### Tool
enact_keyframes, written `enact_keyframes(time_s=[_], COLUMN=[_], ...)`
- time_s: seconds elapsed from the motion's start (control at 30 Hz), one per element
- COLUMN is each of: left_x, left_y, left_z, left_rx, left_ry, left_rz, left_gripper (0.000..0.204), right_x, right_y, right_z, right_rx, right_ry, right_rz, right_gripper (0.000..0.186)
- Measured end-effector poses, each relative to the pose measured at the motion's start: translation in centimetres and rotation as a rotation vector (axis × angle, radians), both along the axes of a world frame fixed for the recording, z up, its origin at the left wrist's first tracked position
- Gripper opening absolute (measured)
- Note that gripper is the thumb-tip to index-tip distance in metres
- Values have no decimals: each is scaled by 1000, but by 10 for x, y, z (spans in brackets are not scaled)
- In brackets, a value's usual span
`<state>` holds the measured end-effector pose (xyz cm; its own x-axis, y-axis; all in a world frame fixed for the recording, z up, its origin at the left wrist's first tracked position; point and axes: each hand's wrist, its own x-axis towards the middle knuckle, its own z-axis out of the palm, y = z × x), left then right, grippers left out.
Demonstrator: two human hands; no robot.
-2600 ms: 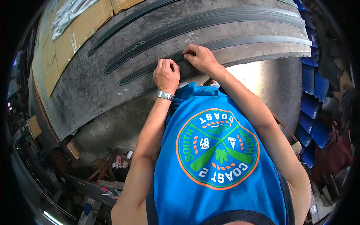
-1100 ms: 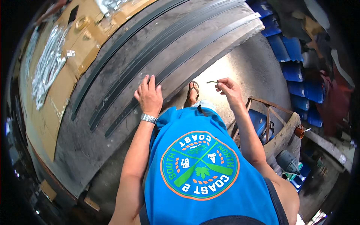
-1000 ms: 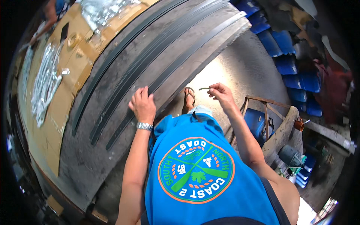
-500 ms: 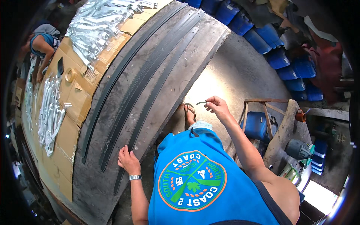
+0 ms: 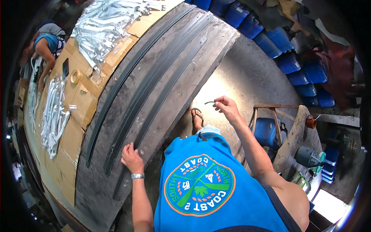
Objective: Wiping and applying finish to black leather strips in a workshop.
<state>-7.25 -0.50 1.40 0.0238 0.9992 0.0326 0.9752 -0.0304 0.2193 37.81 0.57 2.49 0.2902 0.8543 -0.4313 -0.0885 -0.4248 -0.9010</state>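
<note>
Facing dark straps point(image 5: 147, 87) on a grey surface point(image 5: 91, 193); placing a loosely spread left hand point(image 5: 132, 159) over the strap point(image 5: 155, 112) nearest its right edge, contact unclear; past that edge, pinching a short dark strip point(image 5: 209, 102) in the right hand point(image 5: 227, 108).

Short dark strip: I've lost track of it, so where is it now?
In the head view, just right of centre, the short dark strip is pinched in the right hand, above and right of the sandalled foot.
</note>
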Motion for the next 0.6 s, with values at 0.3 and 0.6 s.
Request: enact_keyframes(time_s=[0.3,0.6], left_x=[-28,197], left_y=[1,126], left_z=[18,-1], left_rx=[67,214], left_ry=[37,-465], left_rz=[-2,-355], left_gripper=[44,31], right_x=[13,52], right_y=[23,51], right_z=[7,7], right_rx=[48,35], right_ry=[-51,-30], right_rz=[-41,39], right_gripper=[20,21])
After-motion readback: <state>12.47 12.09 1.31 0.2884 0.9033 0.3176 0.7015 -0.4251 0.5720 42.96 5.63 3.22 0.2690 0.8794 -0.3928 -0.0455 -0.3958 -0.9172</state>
